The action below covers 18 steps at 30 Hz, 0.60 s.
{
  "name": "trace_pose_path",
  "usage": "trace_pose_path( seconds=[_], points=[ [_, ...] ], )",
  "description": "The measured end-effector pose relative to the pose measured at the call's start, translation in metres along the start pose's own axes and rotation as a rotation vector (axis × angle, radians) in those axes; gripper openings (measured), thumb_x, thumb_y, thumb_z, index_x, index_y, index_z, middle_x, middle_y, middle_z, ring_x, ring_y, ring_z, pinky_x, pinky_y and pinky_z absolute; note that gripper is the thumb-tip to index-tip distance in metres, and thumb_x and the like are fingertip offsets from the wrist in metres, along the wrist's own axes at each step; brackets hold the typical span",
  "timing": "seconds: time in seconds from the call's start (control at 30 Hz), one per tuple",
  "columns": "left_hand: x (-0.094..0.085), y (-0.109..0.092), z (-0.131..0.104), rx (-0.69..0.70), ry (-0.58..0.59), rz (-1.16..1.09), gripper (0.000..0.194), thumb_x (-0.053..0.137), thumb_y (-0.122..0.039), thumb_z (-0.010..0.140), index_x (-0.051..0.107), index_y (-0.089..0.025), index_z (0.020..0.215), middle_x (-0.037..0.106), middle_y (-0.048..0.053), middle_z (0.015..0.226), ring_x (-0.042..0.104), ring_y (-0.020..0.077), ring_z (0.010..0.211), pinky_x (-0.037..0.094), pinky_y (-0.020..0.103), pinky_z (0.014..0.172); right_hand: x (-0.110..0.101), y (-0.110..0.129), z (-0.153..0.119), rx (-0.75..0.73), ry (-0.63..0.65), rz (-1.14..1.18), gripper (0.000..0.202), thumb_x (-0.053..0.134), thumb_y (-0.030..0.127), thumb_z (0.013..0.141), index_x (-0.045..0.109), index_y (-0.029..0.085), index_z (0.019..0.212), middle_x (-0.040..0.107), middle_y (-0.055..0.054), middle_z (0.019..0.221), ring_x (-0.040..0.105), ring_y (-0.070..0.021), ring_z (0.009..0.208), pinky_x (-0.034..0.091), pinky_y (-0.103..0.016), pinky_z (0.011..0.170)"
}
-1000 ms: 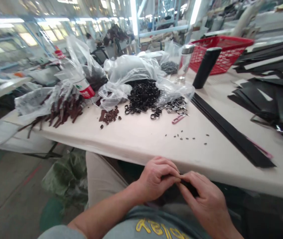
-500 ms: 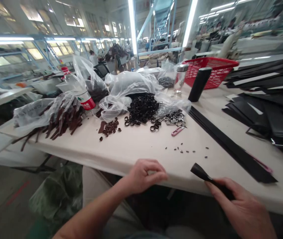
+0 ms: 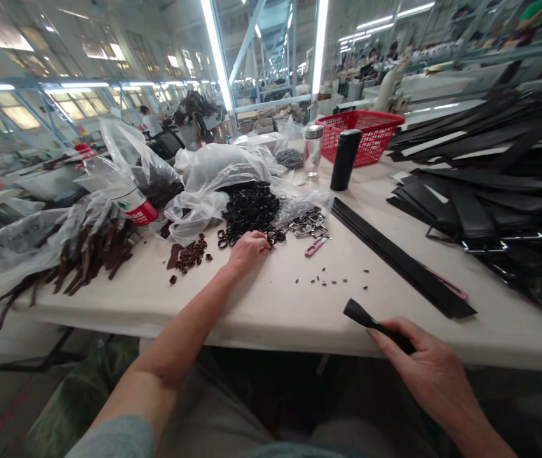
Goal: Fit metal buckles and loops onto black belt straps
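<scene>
My left hand [image 3: 250, 251] reaches to the front edge of a pile of black loops [image 3: 252, 207], its fingers curled in at the loose ones. Whatever lies between those fingertips is hidden. A black strap [image 3: 361, 313] is gripped in my right hand [image 3: 416, 356] near the table's front edge, its flat, wider end pointing up and left. Several tiny dark pieces [image 3: 333, 282] lie scattered on the table between my hands. Behind them are a pink-handled tool [image 3: 317, 246] and a heap of metal buckles [image 3: 309, 222].
Small brown loops [image 3: 191, 254] and brown strips [image 3: 94, 245] lie at left, beside a tilted bottle [image 3: 138, 207] and clear plastic bags [image 3: 223, 165]. Long black straps [image 3: 395, 254] lie at right, near stacked black straps [image 3: 485, 210]. Behind stand a black flask [image 3: 346, 160], glass bottle [image 3: 312, 156] and red basket [image 3: 371, 137].
My left hand has moved forward from the table's front edge to the black loops, its fingers now curled there. My right hand still holds the black strap. The view has shifted to the right.
</scene>
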State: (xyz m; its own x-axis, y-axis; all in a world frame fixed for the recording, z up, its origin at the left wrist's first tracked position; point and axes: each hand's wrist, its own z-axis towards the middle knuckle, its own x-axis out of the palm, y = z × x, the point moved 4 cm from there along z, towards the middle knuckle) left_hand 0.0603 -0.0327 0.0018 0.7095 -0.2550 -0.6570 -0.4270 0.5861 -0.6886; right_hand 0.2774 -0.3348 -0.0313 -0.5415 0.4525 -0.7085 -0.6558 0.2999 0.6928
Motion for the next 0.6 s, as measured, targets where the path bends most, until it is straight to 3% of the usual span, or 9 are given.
trace_pose_path(
  seconds=[0.1,0.23,0.33,0.4,0.5,0.6],
  points=[
    [0.004,0.000,-0.009,-0.093,-0.051,-0.135,0.005,0.074,-0.021,0.068,0.071,-0.020,0.064,0.071,0.006,0.092,0.064,0.0199,0.089,0.049,0.032,0.084,0.000,0.001,0.000,0.007,-0.012,0.014,0.034,0.057,0.056,0.081,0.070,0.025,0.082,0.073,-0.002,0.078,0.068,-0.0254,0.073,0.048,-0.034,0.066],
    [0.009,0.003,-0.029,-0.282,-0.107,-0.369,0.029,0.072,-0.045,0.071,0.069,-0.017,0.072,0.069,0.005,0.077,0.062,0.0150,0.067,0.046,0.025,0.062,-0.002,0.011,0.000,-0.042,-0.038,0.036,0.030,0.057,0.052,0.083,0.069,0.024,0.081,0.073,-0.003,0.077,0.068,-0.0242,0.070,0.048,-0.033,0.064],
    [0.013,-0.007,-0.045,-0.386,-0.108,-0.522,0.041,0.073,-0.056,0.068,0.067,-0.016,0.074,0.070,0.005,0.077,0.065,0.0144,0.069,0.046,0.022,0.059,-0.003,0.021,-0.002,-0.101,-0.076,0.048,0.024,0.058,0.046,0.084,0.068,0.024,0.081,0.072,-0.002,0.076,0.068,-0.0224,0.069,0.048,-0.031,0.064],
    [0.017,-0.019,-0.058,-0.467,-0.096,-0.706,0.040,0.078,-0.053,0.065,0.066,-0.016,0.075,0.072,0.005,0.081,0.067,0.0141,0.074,0.048,0.021,0.061,-0.003,0.032,-0.004,-0.165,-0.109,0.049,0.019,0.059,0.041,0.087,0.068,0.024,0.082,0.071,-0.001,0.075,0.067,-0.0206,0.069,0.047,-0.030,0.064],
    [0.029,-0.043,-0.081,-0.623,-0.056,-1.071,0.033,0.086,-0.037,0.063,0.068,-0.016,0.079,0.074,0.004,0.083,0.069,0.0127,0.075,0.051,0.020,0.063,-0.004,0.051,-0.009,-0.301,-0.197,0.034,0.014,0.060,0.033,0.090,0.065,0.022,0.083,0.068,0.000,0.073,0.065,-0.0185,0.069,0.046,-0.029,0.065],
    [0.041,-0.066,-0.099,-0.710,0.014,-1.244,0.025,0.084,-0.029,0.068,0.070,-0.015,0.083,0.074,0.003,0.083,0.070,0.0122,0.075,0.053,0.018,0.061,-0.005,0.070,-0.011,-0.423,-0.287,0.002,0.012,0.060,0.028,0.092,0.063,0.021,0.084,0.065,-0.001,0.073,0.064,-0.0183,0.071,0.045,-0.029,0.068]
  ],
)
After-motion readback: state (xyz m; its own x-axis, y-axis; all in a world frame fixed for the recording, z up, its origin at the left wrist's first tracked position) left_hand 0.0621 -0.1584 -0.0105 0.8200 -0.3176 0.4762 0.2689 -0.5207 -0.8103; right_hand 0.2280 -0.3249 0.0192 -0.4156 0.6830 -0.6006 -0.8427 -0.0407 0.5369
